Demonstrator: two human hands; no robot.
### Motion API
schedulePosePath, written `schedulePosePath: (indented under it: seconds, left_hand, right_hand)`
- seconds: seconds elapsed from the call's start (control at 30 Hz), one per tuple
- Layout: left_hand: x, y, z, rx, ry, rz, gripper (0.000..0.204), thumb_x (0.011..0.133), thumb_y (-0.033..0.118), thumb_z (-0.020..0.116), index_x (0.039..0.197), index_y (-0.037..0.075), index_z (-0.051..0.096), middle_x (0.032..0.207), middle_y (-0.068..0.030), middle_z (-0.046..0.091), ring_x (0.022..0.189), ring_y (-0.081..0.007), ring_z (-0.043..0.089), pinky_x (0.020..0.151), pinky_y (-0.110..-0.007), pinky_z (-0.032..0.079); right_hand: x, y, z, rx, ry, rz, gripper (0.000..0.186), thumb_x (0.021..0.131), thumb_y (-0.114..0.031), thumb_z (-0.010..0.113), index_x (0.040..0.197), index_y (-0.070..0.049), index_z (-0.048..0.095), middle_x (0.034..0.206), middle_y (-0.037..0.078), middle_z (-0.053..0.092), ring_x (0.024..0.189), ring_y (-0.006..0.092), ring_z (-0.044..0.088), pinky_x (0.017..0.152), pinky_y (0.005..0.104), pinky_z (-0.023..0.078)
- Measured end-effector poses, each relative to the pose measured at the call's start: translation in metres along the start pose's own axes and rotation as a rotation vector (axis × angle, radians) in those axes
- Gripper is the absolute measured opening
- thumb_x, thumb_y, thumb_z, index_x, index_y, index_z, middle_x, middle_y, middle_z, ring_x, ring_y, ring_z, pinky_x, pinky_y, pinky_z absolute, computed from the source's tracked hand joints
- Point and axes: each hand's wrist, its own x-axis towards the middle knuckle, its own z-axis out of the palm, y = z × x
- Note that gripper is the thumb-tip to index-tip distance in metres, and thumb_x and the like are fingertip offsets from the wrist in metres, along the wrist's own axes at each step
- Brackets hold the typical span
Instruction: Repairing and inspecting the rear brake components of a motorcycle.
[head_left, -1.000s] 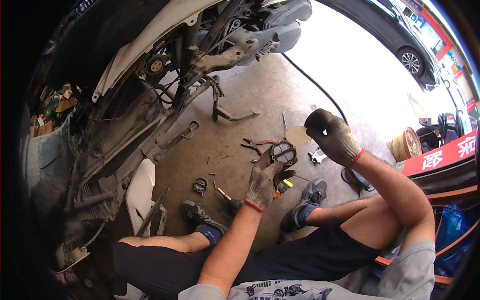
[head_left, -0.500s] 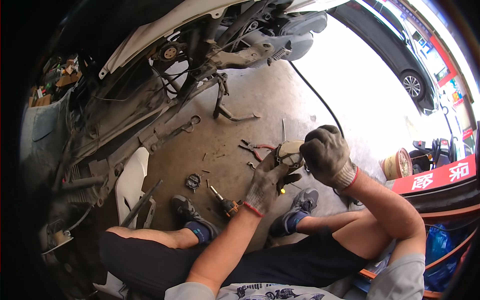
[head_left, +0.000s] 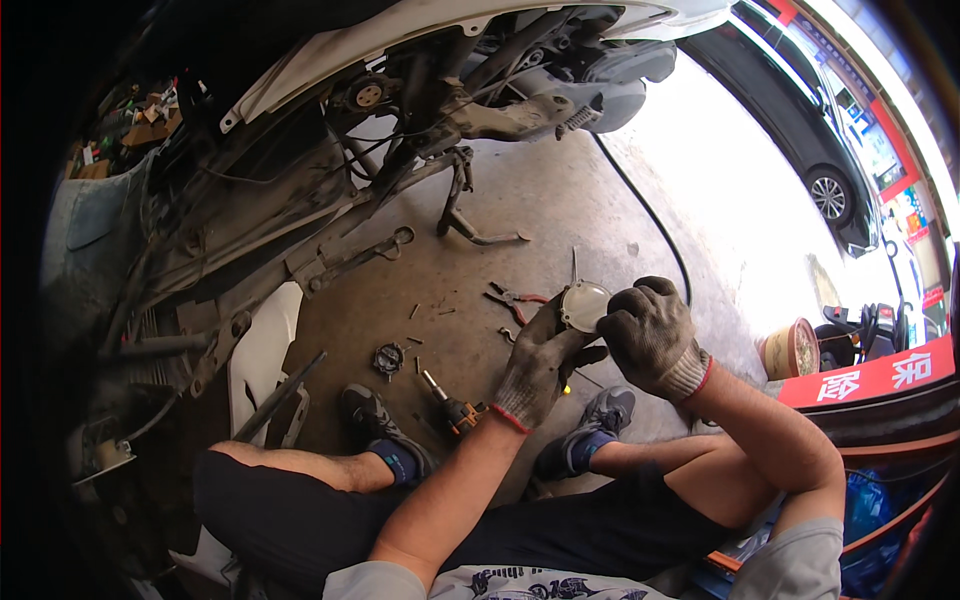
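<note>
A round, pale metal engine cover (head_left: 584, 306) with small lugs on its rim is held over the floor between my knees. My left hand (head_left: 538, 362), in a dirty grey work glove, grips it from the lower left, and its flat face is turned up. My right hand (head_left: 652, 335), gloved too, is closed at the cover's right edge. Its fingertips are curled out of sight, so what they pinch, if anything, is hidden. Just beyond the left hand lie pliers with red handles (head_left: 522, 298). A thin metal rod (head_left: 575, 264) lies behind the cover.
Left of my hands are a dark round part (head_left: 387, 361), several bolts (head_left: 415, 310) and an orange-black power driver (head_left: 458, 410). A partly stripped motorbike (head_left: 400, 170) with its stand (head_left: 465, 215) fills the left and far side. A black hose (head_left: 655, 215) crosses the floor.
The cover has tilted, so its flat round face shows more fully. My right hand has come down slightly beside it. The whole view has shifted a little.
</note>
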Motion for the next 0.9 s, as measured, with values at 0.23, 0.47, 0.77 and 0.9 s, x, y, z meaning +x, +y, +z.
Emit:
schedulePosePath:
  seconds: [0.23,0.47,0.77,0.9]
  left_hand:
    - [-0.0004,-0.002,-0.0036,-0.012,-0.058,0.019,0.044,0.099,0.006,0.054,0.143,0.005,0.052,0.132,-0.0094,0.063,0.116,-0.0177,0.065,0.091,-0.032,0.058]
    - [-0.0015,-0.0011,-0.0035,-0.032,-0.078,0.023,0.045,0.098,0.006,0.054,0.143,0.004,0.051,0.133,-0.0103,0.061,0.117,-0.0184,0.064,0.093,-0.033,0.058]
    - [-0.002,-0.0019,-0.0009,0.014,-0.062,0.042,0.054,0.091,-0.003,0.047,0.144,-0.002,0.048,0.133,-0.0146,0.06,0.115,-0.0217,0.065,0.096,-0.035,0.058]
    - [-0.003,-0.0008,-0.0014,0.009,-0.06,0.043,0.056,0.089,-0.005,0.047,0.145,-0.002,0.048,0.133,-0.015,0.06,0.115,-0.022,0.065,0.096,-0.035,0.058]
  right_hand:
    - [-0.0012,0.0003,0.0,-0.005,-0.052,0.025,0.012,0.075,-0.018,0.073,0.085,-0.011,0.07,0.091,0.007,0.068,0.08,0.0258,0.065,0.088,0.0414,0.05]
    - [-0.0004,-0.0002,-0.0017,-0.005,-0.108,0.042,0.011,0.076,-0.016,0.072,0.086,-0.012,0.071,0.092,0.007,0.068,0.082,0.0265,0.067,0.092,0.0425,0.051]
    - [-0.0032,-0.0003,-0.0004,-0.013,-0.137,0.066,0.009,0.077,-0.015,0.071,0.084,-0.011,0.071,0.093,0.008,0.068,0.085,0.0276,0.067,0.092,0.043,0.052]
    - [-0.0036,0.0001,0.0011,-0.016,-0.149,0.066,0.008,0.077,-0.015,0.071,0.084,-0.012,0.071,0.093,0.008,0.068,0.086,0.0277,0.067,0.092,0.0429,0.052]
